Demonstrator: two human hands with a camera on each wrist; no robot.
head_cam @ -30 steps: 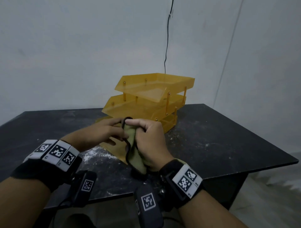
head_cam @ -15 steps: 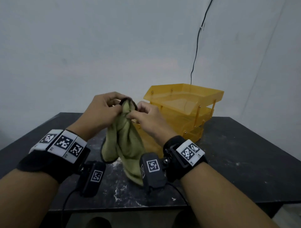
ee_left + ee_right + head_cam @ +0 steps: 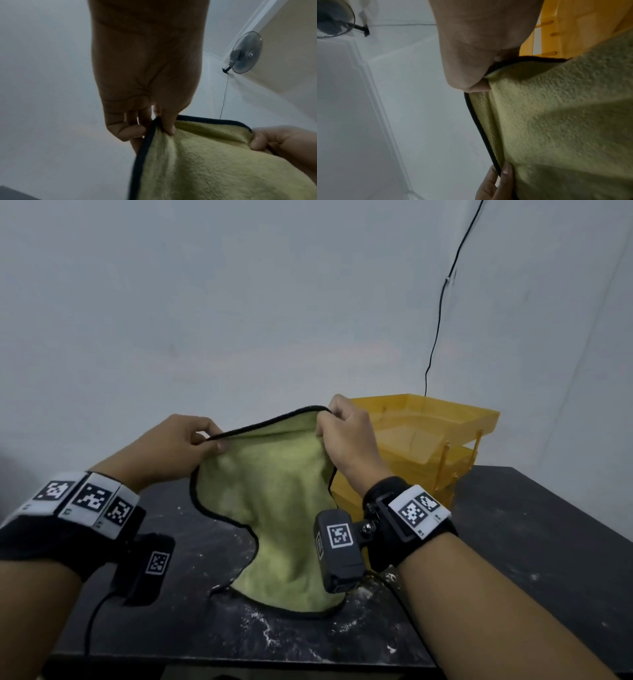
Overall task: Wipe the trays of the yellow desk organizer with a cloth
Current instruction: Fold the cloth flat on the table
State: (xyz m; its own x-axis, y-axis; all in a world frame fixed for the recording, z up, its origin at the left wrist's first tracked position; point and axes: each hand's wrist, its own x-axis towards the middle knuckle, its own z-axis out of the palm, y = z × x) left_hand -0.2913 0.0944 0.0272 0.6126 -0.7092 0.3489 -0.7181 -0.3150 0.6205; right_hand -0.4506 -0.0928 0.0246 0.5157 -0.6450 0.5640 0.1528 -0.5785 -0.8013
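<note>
Shows one green cloth (image 3: 274,508) with a black hem, stretched open in the air above a dark table (image 3: 513,525), lower edge drooping onto the tabletop amid scattered white powder. Pinched at the top hem from both sides: left hand (image 3: 178,446) with thumb and fingertips clamped on one corner, right hand (image 3: 346,440) with fingers curled tight round the other. Just behind the right hand, toward the back of the table: one yellow desk organizer (image 3: 428,433), upright, touched by neither hand nor cloth, partly hidden by the right wrist.

Likely trouble from here, as a judgement only:
- Dragging the drooping edge through the powder, then smearing that powder onto the trays
- Snagging loose fabric on the thin upright posts between the trays if pushed in unfolded
- Shoving the organizer along the table or tipping it, with both hands busy on the cloth and none free to brace it
- Losing the cloth from so shallow a pinch at the hem

Counted:
- Two hands, both gripping the cloth
- One cloth
- One organizer, apparently three stacked trays, the lowest mostly hidden
- One table
- Two wrist-worn cameras
- One wall fan (image 3: 247,52)
- One thin black cable (image 3: 442,302) running down the wall
</note>
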